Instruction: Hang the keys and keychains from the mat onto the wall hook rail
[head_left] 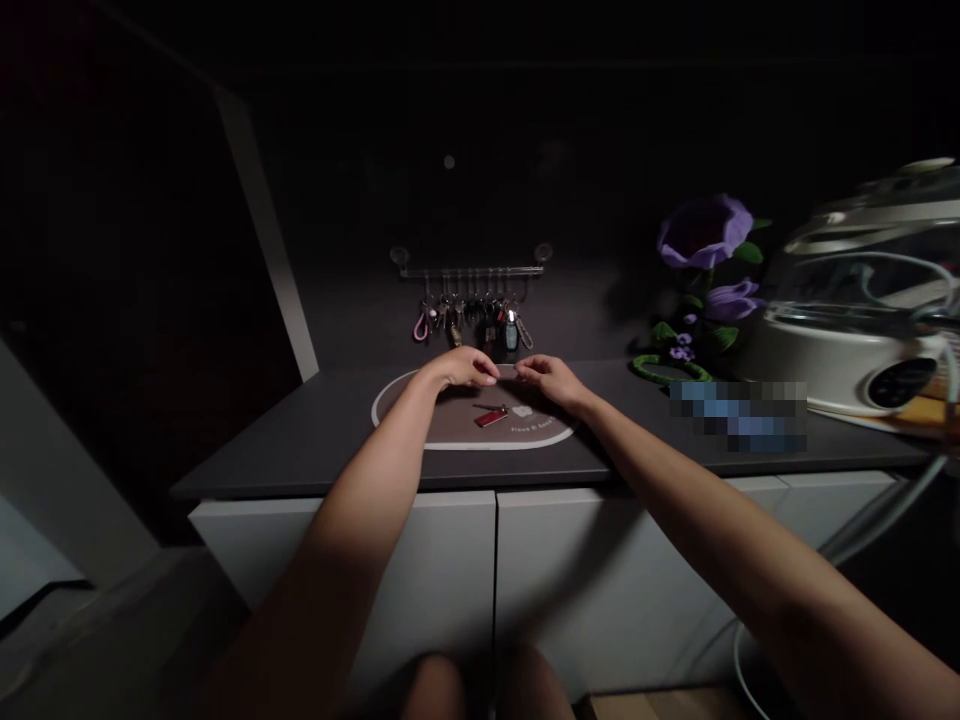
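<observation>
My left hand [466,368] hovers above the rear of a brown mat [450,425] with a white border, its fingers bent in toward the thumb. Opposite it, a short gap away, my right hand [553,380] has thumb and fingertips pinched together. Whatever either hand may hold is too small and dark to make out. On the mat in front of both hands lies a key [491,408] with a red tag [491,418]. Behind the hands, several keys [459,312] with fobs hang from the hooks of a clear rail [472,272] on the wall.
A dark countertop [300,450] runs above white cabinet doors [570,560]. To the right stand purple artificial flowers [705,235] with a green base, a blurred-out blue item [739,415], and a white appliance [832,350] with a clear lid. A pale cable [892,515] hangs over the counter edge.
</observation>
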